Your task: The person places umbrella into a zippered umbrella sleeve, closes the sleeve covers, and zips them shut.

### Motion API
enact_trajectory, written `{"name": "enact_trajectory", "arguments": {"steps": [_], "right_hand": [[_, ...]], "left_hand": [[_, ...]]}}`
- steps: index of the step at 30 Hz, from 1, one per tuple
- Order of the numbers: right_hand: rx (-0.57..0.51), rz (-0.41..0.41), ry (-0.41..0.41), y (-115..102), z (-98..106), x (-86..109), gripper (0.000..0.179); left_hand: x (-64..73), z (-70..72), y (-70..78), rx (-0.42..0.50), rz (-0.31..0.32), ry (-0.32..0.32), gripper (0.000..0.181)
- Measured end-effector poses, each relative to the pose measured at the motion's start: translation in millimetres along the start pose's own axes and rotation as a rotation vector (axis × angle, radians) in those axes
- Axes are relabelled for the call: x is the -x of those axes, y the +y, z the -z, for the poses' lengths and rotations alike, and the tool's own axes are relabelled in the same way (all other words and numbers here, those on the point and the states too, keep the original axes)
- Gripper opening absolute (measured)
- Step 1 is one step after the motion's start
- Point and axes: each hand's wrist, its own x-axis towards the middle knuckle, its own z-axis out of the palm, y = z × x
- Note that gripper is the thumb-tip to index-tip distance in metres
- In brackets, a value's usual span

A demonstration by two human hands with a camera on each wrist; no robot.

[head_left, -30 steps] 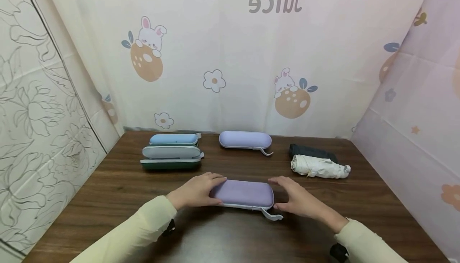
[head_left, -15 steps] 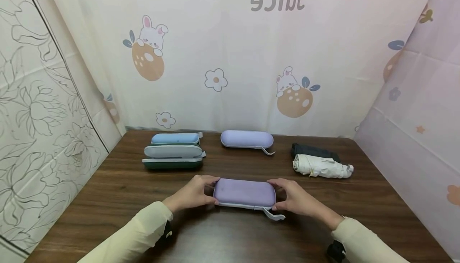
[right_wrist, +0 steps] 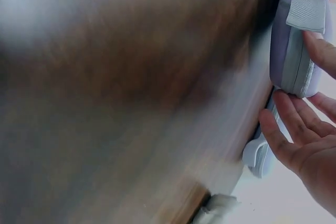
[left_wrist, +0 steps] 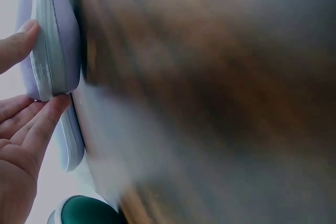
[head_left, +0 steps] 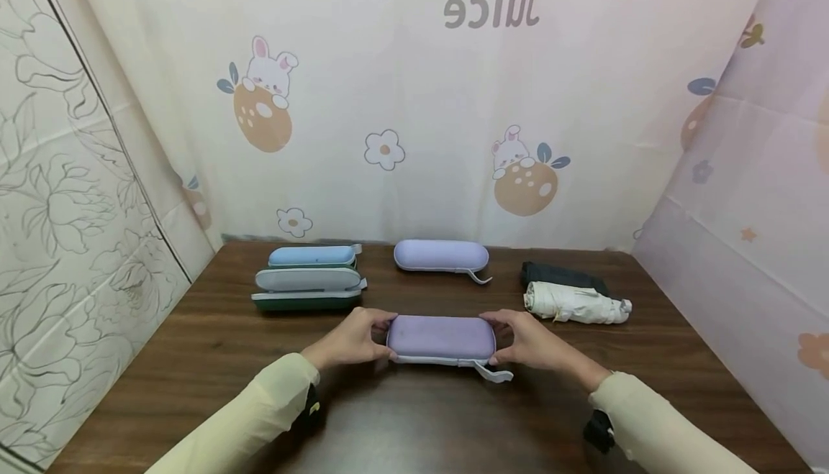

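A purple zip case [head_left: 442, 337] with a pale zipper band and a light strap [head_left: 494, 373] lies level, close over the brown table, lid side up. My left hand [head_left: 356, 336] grips its left end, thumb on the near side and fingers around the far corner. At the right end my right hand [head_left: 537, 341] holds it the same way, near the strap. In the left wrist view the thumb presses the zipper band of the case [left_wrist: 65, 40]. From the right wrist, fingertips touch the end of the case [right_wrist: 286, 51] and the thumb sits beside the strap.
A lavender zip case [head_left: 440, 254] lies behind the held one. At back left are a blue case [head_left: 312, 255] and a green case [head_left: 304, 301] standing open with a grey lining. A white folded umbrella [head_left: 573, 303] and a black one [head_left: 563, 276] lie right. Curtains border the table [head_left: 414, 424].
My left hand has shifted from over the case's left part to its end, and my right hand has closed on the right end. The case has since moved slightly up in the head view.
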Motion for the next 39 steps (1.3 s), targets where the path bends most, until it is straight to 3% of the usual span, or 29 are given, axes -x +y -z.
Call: {"name": "enact_trajectory", "arguments": {"steps": [11,23,29,38,39], "right_hand": [[-0.111,-0.062,-0.009,15.4,24.7,-26.9,0.071],[-0.126,-0.109,0.062,39.1,40.6,-60.5,0.069],[-0.098,-0.114,0.082,47.9,38.5,-69.9,0.066],[-0.086,-0.133,0.087,56.7,31.3,-72.5,0.066],[-0.088,-0.132,0.087,57.5,30.9,-72.7,0.066]], "left_hand": [[-42.8,17.6,-3.3,-0.078,0.047,0.019,0.064],[-92.7,29.9,-16.9,-0.074,0.074,0.054,0.062],[-101.2,25.7,-27.7,-0.047,0.154,0.050,0.064],[-101.9,18.2,-40.9,-0.031,0.141,0.037,0.064],[-102.7,16.9,-48.1,-0.035,0.111,0.040,0.064]]}}
